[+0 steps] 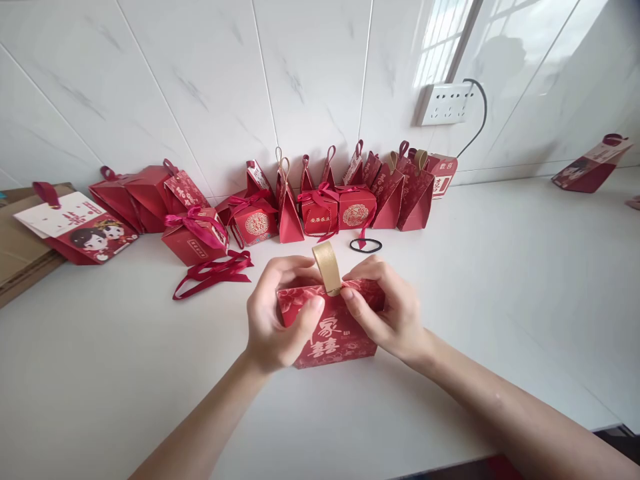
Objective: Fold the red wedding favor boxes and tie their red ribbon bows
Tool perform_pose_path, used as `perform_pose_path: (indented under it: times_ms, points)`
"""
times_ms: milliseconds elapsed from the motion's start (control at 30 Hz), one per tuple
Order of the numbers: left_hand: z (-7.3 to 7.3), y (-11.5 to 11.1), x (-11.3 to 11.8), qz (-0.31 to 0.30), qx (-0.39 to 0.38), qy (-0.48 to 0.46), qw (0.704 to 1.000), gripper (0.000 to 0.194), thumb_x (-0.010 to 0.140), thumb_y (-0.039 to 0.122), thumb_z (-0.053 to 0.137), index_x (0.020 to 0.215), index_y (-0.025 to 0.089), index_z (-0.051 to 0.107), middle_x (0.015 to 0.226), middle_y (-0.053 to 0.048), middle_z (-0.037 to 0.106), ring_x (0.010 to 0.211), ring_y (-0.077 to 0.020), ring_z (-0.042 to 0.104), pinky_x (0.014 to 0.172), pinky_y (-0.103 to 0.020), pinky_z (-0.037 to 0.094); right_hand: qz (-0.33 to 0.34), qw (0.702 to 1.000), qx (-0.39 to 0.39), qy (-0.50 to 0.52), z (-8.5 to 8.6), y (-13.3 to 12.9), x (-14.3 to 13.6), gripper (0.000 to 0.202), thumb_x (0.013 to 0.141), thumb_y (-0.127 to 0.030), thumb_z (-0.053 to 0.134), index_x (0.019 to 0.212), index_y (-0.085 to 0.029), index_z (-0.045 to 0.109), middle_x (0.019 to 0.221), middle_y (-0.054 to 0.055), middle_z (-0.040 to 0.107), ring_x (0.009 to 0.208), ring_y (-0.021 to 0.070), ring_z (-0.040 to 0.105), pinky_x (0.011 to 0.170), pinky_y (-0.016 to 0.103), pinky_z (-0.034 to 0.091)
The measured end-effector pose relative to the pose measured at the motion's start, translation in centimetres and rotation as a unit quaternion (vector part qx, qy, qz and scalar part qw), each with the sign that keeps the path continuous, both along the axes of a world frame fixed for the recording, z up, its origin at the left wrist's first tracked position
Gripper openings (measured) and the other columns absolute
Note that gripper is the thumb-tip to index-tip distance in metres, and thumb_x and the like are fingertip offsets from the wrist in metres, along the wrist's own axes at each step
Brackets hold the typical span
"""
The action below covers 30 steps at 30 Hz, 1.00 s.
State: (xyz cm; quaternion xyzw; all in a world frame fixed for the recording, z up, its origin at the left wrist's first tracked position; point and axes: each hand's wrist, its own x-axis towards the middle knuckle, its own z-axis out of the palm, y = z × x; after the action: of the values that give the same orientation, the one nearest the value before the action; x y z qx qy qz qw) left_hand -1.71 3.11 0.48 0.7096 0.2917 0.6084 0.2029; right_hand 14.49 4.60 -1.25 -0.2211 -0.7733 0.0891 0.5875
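Left hand (283, 313) and right hand (390, 310) pinch a red, floral-printed cardboard box (345, 340) beside its curved gold ribbon loop (327, 263); contents hidden.

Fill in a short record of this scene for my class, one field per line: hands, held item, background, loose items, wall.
Left hand: grips the red box, thumb on its front
Right hand: pinches the box's top edge beside the gold loop
Held item: red box, pale characters on front
Background: more red boxes along the wall
Loose items: dark red ribbon, black band
Wall: pale tiles, white socket strip
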Motion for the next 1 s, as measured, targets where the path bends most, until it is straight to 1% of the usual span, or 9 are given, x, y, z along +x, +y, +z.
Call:
perform_pose_path:
  times_ms: [67, 167, 267, 400, 600, 800, 1000]
  points:
    - [-0.58, -0.04, -0.15, -0.002, -0.022, -0.019, 1.0, 0.02, 0.078, 0.017, 0.063, 0.098, 0.02, 0.061, 0.081, 0.002, 0.069, 0.073, -0.0105, 0.066, 0.067, -0.018, 0.053, 0.008, 1.0, -0.009, 0.013, 0.15, -0.05, 0.04, 0.011, 0.09, -0.011, 0.055, 0.093, -0.021, 0.052, 0.079, 0.001, 0.057, 0.069, 0.0126, 0.055, 0.06, 0.026, 0.046]
    - [-0.87, -0.15, 0.02, 0.004, -0.046, -0.023, 0.999, 0.012, 0.076, 0.014, 0.065, 0.087, 0.02, 0.063, 0.076, 0.004, 0.069, 0.068, -0.0082, 0.065, 0.064, -0.015, 0.052, 0.024, 0.999, -0.025, 0.02, 0.24, -0.1, 0.07, 0.01, 0.088, -0.011, 0.056, 0.091, -0.02, 0.052, 0.078, 0.001, 0.056, 0.069, 0.0132, 0.055, 0.06, 0.027, 0.045]
    - [-0.63, -0.33, 0.33, 0.003, -0.052, -0.025, 0.998, 0.008, 0.077, 0.014, 0.065, 0.082, 0.02, 0.064, 0.072, 0.005, 0.068, 0.064, -0.0071, 0.063, 0.062, -0.014, 0.051, 0.049, 0.998, -0.039, 0.028, 0.23, -0.17, 0.04, 0.009, 0.088, -0.013, 0.058, 0.091, -0.021, 0.052, 0.078, 0.001, 0.056, 0.069, 0.0132, 0.055, 0.061, 0.027, 0.046]
    - [-0.38, -0.55, 0.55, 0.026, -0.08, -0.022, 0.996, 0.005, 0.078, 0.016, 0.065, 0.075, 0.019, 0.064, 0.067, 0.005, 0.066, 0.061, -0.0068, 0.06, 0.059, -0.014, 0.05, 0.035, 0.996, -0.073, 0.044, 0.29, -0.32, -0.05, 0.008, 0.09, -0.014, 0.057, 0.087, -0.021, 0.052, 0.077, 0.0, 0.056, 0.067, 0.0111, 0.054, 0.059, 0.025, 0.044]
    - [-0.42, -0.68, 0.66, 0.043, -0.14, -0.039, 0.989, 0.008, 0.079, 0.022, 0.066, 0.071, 0.021, 0.064, 0.063, 0.006, 0.063, 0.058, -0.0061, 0.057, 0.057, -0.013, 0.048, 0.03, 0.992, -0.114, 0.042, 0.59, -0.53, -0.16, 0.01, 0.089, -0.014, 0.055, 0.082, -0.02, 0.051, 0.074, -0.002, 0.053, 0.063, 0.009, 0.051, 0.056, 0.022, 0.041]
    - [-0.18, -0.63, 0.74, 0.054, -0.148, -0.027, 0.987, 0.009, 0.078, 0.02, 0.065, 0.068, 0.021, 0.064, 0.062, 0.007, 0.063, 0.057, -0.0053, 0.056, 0.056, -0.011, 0.047, 0.028, 0.99, -0.128, 0.05, 0.68, -0.55, -0.27, 0.012, 0.088, -0.015, 0.055, 0.079, -0.02, 0.049, 0.07, -0.004, 0.051, 0.058, 0.0077, 0.047, 0.052, 0.021, 0.037]
    - [-0.35, -0.72, 0.7, 0.044, -0.149, -0.035, 0.987, 0.011, 0.078, 0.024, 0.066, 0.068, 0.02, 0.062, 0.06, 0.005, 0.061, 0.056, -0.0079, 0.056, 0.054, -0.016, 0.047, 0.023, 0.99, -0.126, 0.053, 0.59, -0.49, -0.3, 0.012, 0.088, -0.016, 0.054, 0.078, -0.02, 0.048, 0.069, -0.004, 0.051, 0.057, 0.0076, 0.046, 0.051, 0.02, 0.037]
